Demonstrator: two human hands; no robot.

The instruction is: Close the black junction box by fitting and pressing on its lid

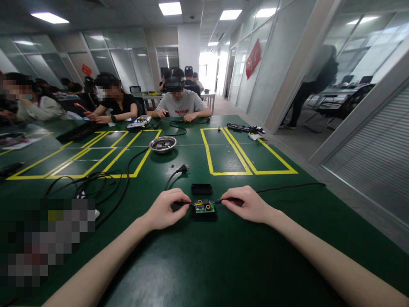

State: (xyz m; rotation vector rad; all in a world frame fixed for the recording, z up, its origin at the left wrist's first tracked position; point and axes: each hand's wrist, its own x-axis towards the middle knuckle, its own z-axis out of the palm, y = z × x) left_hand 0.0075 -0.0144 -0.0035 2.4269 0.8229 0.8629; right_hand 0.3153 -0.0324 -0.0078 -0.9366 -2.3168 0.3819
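In front of me a small green circuit board with ring-shaped coils sits in or over a black plastic case half. My left hand pinches a black power cable at the board's left side. Opposite it, my right hand pinches another black cable where it meets the board's right side. Thin wires link both cables to the board. A second black case half lies just beyond the board. The black plug rests behind my left hand, its cord running down towards that hand.
A metal bowl with small metal parts stands farther back. Coiled black cable lies to the left. Yellow tape marks rectangles on the green table. Dark tools lie at the far right edge. Several people sit across the table.
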